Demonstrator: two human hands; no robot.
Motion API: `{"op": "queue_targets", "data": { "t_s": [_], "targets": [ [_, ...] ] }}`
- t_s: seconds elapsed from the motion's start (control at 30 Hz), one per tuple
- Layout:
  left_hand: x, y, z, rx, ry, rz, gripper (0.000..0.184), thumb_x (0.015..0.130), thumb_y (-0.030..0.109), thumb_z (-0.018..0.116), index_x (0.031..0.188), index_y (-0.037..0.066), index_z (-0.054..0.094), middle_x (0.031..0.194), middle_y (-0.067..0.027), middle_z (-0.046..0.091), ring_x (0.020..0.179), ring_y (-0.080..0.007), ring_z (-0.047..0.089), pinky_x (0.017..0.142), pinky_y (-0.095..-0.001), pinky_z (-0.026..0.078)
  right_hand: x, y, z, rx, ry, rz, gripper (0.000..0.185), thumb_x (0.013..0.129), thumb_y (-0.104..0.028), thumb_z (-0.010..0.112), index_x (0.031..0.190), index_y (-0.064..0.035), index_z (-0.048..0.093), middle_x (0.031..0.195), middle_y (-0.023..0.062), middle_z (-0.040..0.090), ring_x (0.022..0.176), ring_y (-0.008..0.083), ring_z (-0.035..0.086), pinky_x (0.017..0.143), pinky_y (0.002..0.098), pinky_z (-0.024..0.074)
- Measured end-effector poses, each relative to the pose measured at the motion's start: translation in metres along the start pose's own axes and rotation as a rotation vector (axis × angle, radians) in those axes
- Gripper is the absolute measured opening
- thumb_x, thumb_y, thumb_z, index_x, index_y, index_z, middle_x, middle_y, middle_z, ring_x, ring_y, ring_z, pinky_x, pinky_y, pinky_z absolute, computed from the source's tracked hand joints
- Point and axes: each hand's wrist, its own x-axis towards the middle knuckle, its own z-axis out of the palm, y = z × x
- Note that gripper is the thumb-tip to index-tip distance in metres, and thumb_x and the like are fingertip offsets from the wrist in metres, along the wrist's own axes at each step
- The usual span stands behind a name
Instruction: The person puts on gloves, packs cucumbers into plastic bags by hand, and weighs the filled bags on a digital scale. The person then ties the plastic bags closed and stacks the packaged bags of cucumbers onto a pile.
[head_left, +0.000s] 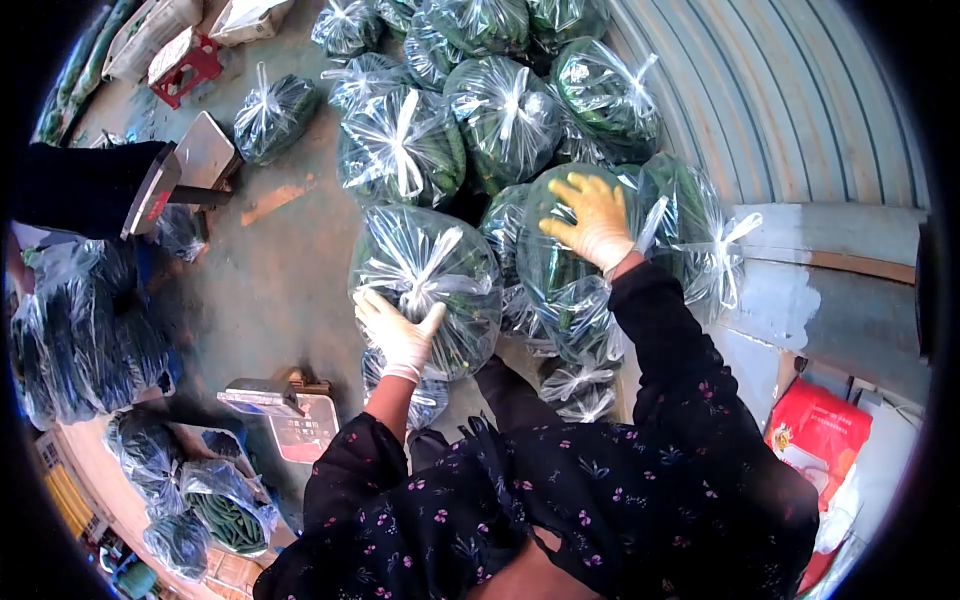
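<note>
My left hand [398,335], in a pale glove, rests on the near left side of a tied clear plastic bag of green vegetables [450,275], its thumb apart from its fingers. The white knotted top of that bag faces up. To the right, my right hand [590,222], in a glove with yellowed fingers, lies with fingers spread on another clear bag of green vegetables [555,285]. The contents look like cucumbers. A further tied bag [690,225] leans beside my right wrist, against the wall.
More filled bags [500,110] are heaped ahead. A scale [300,425] stands on the floor at left, another scale [205,155] farther off. Bagged vegetables [90,320] and an open bag of cucumbers [230,515] lie left. A corrugated wall [800,100] borders the right, near a red sack [818,430].
</note>
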Motion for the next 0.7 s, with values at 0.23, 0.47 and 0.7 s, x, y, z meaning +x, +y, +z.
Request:
{"op": "queue_targets", "data": {
  "t_s": [0.23, 0.47, 0.7],
  "targets": [
    [0.015, 0.028, -0.006, 0.128, -0.093, -0.142, 0.123, 0.05, 0.055, 0.08, 0.136, -0.008, 0.017, 0.14, -0.0304, 0.02, 0.131, -0.0437, 0.018, 0.109, -0.0469, 0.017, -0.051, -0.018, 0.005, -0.13, -0.209, -0.202, 0.044, 0.074, -0.04, 0.061, 0.113, -0.018, 0.059, 0.135, 0.0235, 0.037, 0.127, 0.0341, 0.033, 0.099, 0.0641, 0.0195],
    [0.009, 0.035, -0.004, 0.216, -0.102, -0.173, 0.121, 0.057, 0.052, 0.079, 0.137, -0.01, 0.012, 0.141, -0.0336, 0.017, 0.132, -0.045, 0.017, 0.106, -0.0505, 0.021, -0.086, 0.0, 0.02, -0.058, -0.209, -0.401, 0.04, 0.075, -0.039, 0.06, 0.109, -0.0184, 0.06, 0.133, 0.0212, 0.039, 0.127, 0.0305, 0.035, 0.1, 0.0633, 0.0159],
    [0.009, 0.042, -0.022, 0.175, -0.196, -0.232, 0.122, 0.056, 0.052, 0.078, 0.138, -0.008, 0.011, 0.142, -0.0306, 0.012, 0.131, -0.0457, 0.015, 0.105, -0.0528, 0.02, -0.038, -0.024, 0.023, -0.016, -0.011, -0.061, 0.025, 0.073, -0.03, 0.061, 0.095, -0.0189, 0.066, 0.126, 0.0112, 0.049, 0.119, 0.0262, 0.042, 0.104, 0.056, 0.0185]
  ]
}}
